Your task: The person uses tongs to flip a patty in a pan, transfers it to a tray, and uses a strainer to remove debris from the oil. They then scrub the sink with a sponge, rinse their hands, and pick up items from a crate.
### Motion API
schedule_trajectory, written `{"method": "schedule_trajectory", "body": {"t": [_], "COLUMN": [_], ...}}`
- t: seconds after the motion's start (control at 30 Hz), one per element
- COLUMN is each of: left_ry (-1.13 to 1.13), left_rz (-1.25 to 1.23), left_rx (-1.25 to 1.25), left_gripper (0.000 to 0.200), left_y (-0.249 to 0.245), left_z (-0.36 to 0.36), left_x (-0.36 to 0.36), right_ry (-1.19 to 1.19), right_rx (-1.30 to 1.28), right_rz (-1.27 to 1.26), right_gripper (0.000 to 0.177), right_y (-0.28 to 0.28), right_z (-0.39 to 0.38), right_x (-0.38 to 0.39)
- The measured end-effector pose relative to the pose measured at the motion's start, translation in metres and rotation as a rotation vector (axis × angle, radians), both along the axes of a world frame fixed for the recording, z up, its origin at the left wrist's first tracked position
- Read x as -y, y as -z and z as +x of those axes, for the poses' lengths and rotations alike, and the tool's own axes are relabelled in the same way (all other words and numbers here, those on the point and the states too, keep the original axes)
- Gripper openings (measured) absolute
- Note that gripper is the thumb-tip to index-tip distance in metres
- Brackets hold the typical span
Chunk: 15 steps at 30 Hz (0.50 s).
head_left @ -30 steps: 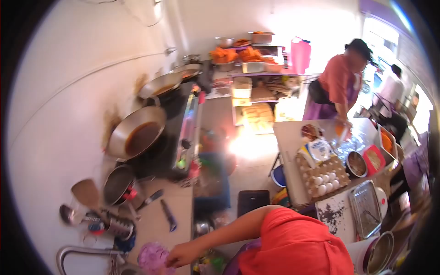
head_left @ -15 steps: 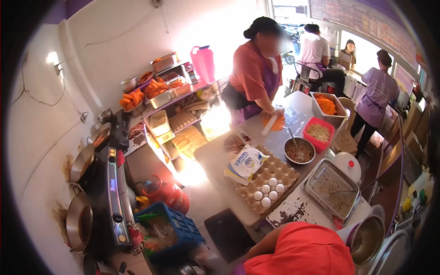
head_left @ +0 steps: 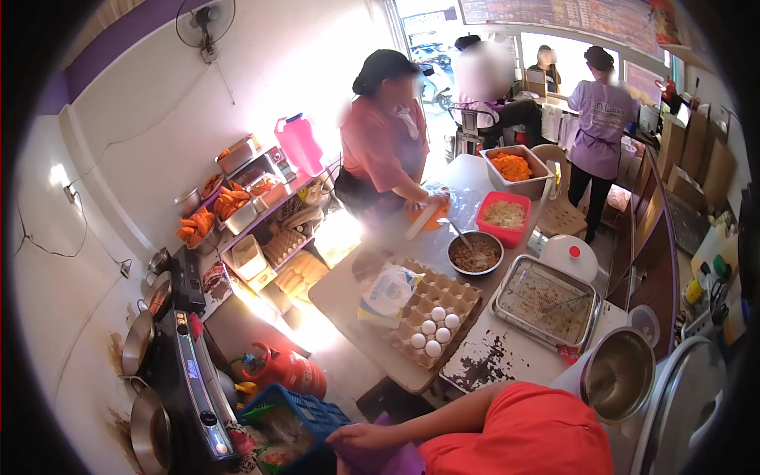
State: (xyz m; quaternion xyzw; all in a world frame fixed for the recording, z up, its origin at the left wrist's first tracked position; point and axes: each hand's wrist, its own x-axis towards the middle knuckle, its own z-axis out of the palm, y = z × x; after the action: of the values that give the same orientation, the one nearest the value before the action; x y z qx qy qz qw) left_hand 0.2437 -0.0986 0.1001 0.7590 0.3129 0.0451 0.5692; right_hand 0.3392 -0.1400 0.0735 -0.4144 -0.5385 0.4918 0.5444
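My right hand [head_left: 355,436] reaches left from my orange sleeve [head_left: 514,431] at the bottom edge. Its fingers are closed on a purple cloth [head_left: 385,459] that bunches just below the hand. The hand hangs over a blue crate [head_left: 294,412] full of packets on the floor. A red gas cylinder [head_left: 286,370] lies just beyond the crate. My left hand is out of sight.
A table [head_left: 348,294] carries an egg tray [head_left: 431,317], a steel baking tray [head_left: 545,299], bowls and a metal pot [head_left: 619,385]. A person in a pink shirt [head_left: 382,150] works at its far end; others stand by the window. Left is a stove [head_left: 184,372] with woks.
The view has swung right, from the sink and stove counter to the table and window. My right hand has come away from the sink side and now holds the purple cloth over the crate.
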Motion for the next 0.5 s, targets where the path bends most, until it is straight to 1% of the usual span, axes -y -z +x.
{"method": "schedule_trajectory", "body": {"t": [0.07,0.17,0.2,0.27,0.3,0.33,0.4,0.43,0.47,0.5], "left_ry": [0.035,0.098,0.117,0.152,0.167,0.180,0.200,0.210,0.221,0.233], "left_rz": [0.042,0.105,0.124,0.159,0.173,0.183,0.199,0.209,0.219,0.227], "left_rx": [0.008,0.015,0.020,0.023,0.023,0.025,0.022,0.021,0.024,0.024], "left_gripper": [0.052,0.052,0.053,0.053,0.053,0.053,0.054,0.054,0.054,0.054], "left_y": [-0.001,-0.003,-0.003,-0.003,-0.004,-0.004,-0.004,-0.003,-0.003,-0.003], "left_z": [0.003,0.006,0.007,0.010,0.010,0.011,0.012,0.012,0.013,0.013], "left_x": [0.000,0.002,0.003,0.003,0.003,0.003,0.003,0.003,0.003,0.003], "right_ry": [-0.064,0.161,0.175,0.266,0.308,0.240,0.046,0.134,0.222,0.309], "right_rx": [0.145,0.861,0.781,0.631,0.549,-0.051,-1.241,-1.220,-1.197,-1.167], "right_rz": [0.229,0.600,0.637,0.472,0.388,0.239,-0.089,-0.152,-0.215,-0.279], "right_gripper": [0.043,0.046,0.047,0.047,0.047,0.046,0.044,0.041,0.038,0.035], "right_y": [-0.023,-0.010,-0.001,0.018,0.033,0.046,0.051,0.058,0.025,0.005], "right_z": [-0.006,-0.009,-0.006,-0.010,-0.013,-0.008,0.005,0.000,-0.005,-0.006], "right_x": [0.001,0.005,0.006,0.003,-0.001,-0.012,-0.029,-0.025,-0.005,0.007]}}
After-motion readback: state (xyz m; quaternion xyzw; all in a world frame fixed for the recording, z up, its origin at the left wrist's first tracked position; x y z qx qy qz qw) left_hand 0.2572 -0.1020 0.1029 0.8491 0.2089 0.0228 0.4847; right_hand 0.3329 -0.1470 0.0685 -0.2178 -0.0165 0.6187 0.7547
